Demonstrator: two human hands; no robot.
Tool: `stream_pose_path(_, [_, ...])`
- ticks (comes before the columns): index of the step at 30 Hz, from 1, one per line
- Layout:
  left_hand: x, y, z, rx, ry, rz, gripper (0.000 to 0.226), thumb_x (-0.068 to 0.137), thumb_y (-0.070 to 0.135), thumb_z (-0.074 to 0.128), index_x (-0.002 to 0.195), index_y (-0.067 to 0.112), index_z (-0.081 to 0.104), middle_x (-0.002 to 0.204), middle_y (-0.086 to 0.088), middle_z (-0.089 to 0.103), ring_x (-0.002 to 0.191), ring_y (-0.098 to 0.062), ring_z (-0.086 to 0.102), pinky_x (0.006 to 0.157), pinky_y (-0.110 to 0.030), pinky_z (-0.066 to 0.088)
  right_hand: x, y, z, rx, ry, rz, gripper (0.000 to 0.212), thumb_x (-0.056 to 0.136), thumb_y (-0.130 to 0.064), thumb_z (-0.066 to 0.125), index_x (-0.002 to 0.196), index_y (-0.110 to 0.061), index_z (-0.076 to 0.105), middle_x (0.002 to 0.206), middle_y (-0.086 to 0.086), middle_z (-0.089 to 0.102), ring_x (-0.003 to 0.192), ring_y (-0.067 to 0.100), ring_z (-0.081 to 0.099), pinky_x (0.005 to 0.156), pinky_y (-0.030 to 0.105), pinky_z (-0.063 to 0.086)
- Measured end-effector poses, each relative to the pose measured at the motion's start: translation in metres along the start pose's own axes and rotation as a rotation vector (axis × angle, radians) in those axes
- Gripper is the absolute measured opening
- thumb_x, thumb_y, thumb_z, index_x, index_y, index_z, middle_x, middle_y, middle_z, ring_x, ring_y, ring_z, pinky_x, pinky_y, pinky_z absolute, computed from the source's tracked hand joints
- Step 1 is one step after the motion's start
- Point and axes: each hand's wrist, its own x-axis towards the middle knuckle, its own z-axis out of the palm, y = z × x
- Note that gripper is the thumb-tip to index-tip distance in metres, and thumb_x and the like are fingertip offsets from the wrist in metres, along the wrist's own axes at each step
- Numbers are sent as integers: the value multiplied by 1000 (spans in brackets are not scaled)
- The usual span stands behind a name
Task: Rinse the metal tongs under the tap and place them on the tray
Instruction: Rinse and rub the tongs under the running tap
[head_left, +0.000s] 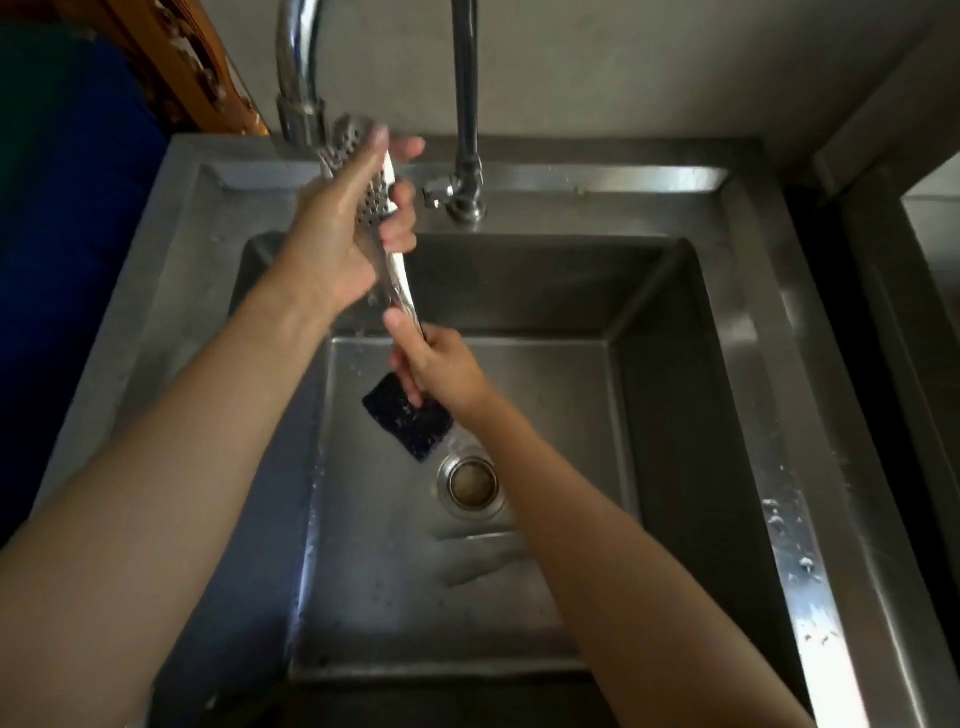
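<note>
Left hand (332, 234) wraps the metal tongs' (375, 200) perforated head under the tap (297, 78) — right hand (439, 366) grips the handle, above the sink (748, 291).

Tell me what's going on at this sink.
A person is holding the metal tongs over the sink, perforated end up beside the curved tap spout. The left hand wraps round that upper end, while the right hand grips the handle end lower down. A dark scouring pad lies on the sink floor by the drain. The tongs are in hand, not yet set down.
</note>
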Motion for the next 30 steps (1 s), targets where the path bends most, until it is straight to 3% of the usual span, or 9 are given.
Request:
stream_pose_path(4, [6,-8,-1,55,96,-23,46,94,49,39,63,20,57,44,9,46,34,-3,32,36,-18,24,2,6,-28,117,-274,97,35,95,-37,46,90,-7,63,78,6,67,71,18,64,75,25,55])
stream_pose_path(7, [7,-14,-2,65,163,-7,53,93,55,36,57,21,55,42,9,43,33,-4,31,35,-19,22,-4,31,-56,98,-278,196,37,98,-31,43,117,-4,60,111,14,67,104,25,65,93,29,51])
stream_pose_path(9, [6,-21,-3,90,177,-1,55,93,56,33,57,20,54,42,8,42,33,-5,31,35,-19,22,-17,61,-73,-111,-213,233,36,98,-28,44,120,-5,59,123,14,63,115,25,59,90,18,46])
stream_pose_path(11, [5,-28,-6,96,172,4,55,94,56,32,59,19,54,42,8,43,34,-5,32,36,-20,22,-35,106,-86,-443,-198,274,34,96,-25,49,123,-8,58,129,12,58,121,25,53,90,16,39])
stream_pose_path(14, [6,-38,-11,90,186,-14,53,92,57,35,60,19,54,43,8,43,35,-5,32,37,-20,22,-67,171,-96,-895,-270,544,46,89,-33,55,132,-19,48,140,14,44,130,34,39,108,40,34])
stream_pose_path(17, [9,-49,-18,77,234,-41,53,90,59,38,59,19,53,43,7,41,34,-6,30,36,-20,21,-95,216,-99,-1169,-416,510,60,83,-38,60,135,-18,38,147,10,33,136,33,25,110,44,25])
stream_pose_path(21, [9,-66,-31,11,291,-56,54,90,59,38,59,18,52,42,6,40,33,-6,29,34,-20,20,-108,244,-94,-1268,-352,378,56,78,-32,63,128,-20,41,142,4,35,132,27,28,106,39,26])
stream_pose_path(26, [11,-81,-45,-57,355,-72,54,91,59,38,61,16,52,42,6,41,31,-6,31,32,-19,22,-102,252,-89,-1209,-303,257,36,86,-19,54,121,-22,49,135,0,42,127,21,33,99,31,26])
stream_pose_path(30, [12,-87,-42,-73,323,-72,53,91,57,39,62,15,54,43,6,45,31,-5,33,33,-18,24,-97,248,-91,-1118,-238,230,35,88,-27,54,122,-18,51,133,1,44,126,21,35,99,27,26])
